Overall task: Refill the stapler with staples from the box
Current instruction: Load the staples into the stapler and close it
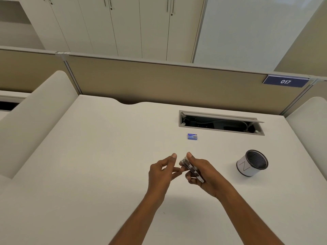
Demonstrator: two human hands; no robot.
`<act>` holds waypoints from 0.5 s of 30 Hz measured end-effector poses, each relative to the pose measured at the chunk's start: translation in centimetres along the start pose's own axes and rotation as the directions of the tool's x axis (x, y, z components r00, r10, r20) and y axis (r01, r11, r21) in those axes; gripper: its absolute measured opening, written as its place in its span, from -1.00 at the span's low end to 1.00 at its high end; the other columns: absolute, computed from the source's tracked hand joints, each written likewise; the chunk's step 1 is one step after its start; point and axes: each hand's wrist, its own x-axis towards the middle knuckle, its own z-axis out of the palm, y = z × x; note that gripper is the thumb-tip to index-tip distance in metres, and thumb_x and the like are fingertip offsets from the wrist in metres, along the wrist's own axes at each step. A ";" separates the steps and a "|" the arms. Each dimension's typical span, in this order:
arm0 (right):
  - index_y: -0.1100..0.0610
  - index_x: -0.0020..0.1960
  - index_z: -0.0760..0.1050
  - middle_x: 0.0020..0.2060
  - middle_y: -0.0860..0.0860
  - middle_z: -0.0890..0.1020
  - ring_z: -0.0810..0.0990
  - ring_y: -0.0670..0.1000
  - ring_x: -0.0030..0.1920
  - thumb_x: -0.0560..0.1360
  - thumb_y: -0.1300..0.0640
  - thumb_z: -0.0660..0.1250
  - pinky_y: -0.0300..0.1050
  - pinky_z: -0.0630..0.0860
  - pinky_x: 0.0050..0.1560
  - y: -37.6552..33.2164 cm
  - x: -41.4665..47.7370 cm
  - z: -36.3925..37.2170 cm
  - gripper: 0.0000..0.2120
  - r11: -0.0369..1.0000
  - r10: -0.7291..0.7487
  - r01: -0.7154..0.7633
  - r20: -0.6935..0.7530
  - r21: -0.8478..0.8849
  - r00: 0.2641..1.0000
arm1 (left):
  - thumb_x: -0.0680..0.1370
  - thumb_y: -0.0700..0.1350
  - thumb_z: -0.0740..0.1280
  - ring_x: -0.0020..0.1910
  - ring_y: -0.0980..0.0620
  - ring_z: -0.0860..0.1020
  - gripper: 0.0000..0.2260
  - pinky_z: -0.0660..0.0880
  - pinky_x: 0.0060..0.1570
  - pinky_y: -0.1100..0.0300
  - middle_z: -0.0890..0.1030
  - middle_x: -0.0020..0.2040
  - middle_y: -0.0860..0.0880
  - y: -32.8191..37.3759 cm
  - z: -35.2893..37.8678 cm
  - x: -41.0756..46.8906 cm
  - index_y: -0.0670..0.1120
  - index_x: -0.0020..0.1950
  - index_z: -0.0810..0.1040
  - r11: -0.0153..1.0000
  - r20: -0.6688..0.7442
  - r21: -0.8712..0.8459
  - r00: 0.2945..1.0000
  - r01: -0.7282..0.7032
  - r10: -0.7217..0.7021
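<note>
A small metal stapler (191, 168) is held above the white desk (88, 165) in my right hand (201, 172), thumb on its far end and fingers under it. My left hand (162, 172) is just left of the stapler, fingers spread, fingertips at or very near its front end; whether they pinch anything is too small to tell. A small blue staple box (192, 136) lies on the desk beyond both hands, closed as far as I can see.
A white round pen holder with black mesh inside (252, 163) stands to the right of my hands. An open cable hatch (221, 123) is set in the desk behind the box. A beige partition (159, 82) runs along the far edge.
</note>
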 end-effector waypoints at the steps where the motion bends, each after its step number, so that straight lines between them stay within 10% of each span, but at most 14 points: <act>1: 0.18 0.11 0.68 -0.06 0.08 0.71 0.56 -0.01 -0.31 0.48 -0.34 0.36 -0.15 0.55 -0.15 0.1 0.0 0.0 -0.41 1.000 -0.006 0.006 0.002 0.003 1.000 | 0.58 0.11 0.46 -0.06 -0.07 0.78 -0.69 0.68 0.06 0.11 0.79 -0.16 -0.03 0.1 0.0 0.0 -0.13 0.06 0.76 1.000 -0.005 -0.008 1.000 0.012 -0.012; 15: 0.26 -0.03 0.69 -0.21 0.13 0.68 0.62 -0.02 -0.31 0.48 -0.21 0.42 -0.22 0.57 -0.27 0.1 -0.2 -0.1 -0.51 0.997 -0.001 -0.001 0.022 0.077 1.000 | 0.55 0.05 0.52 -0.05 -0.14 0.75 -0.70 0.68 0.08 0.08 0.75 -0.15 -0.22 0.1 -0.6 0.1 -0.21 -0.10 0.78 1.000 0.194 -0.026 0.981 0.014 -0.009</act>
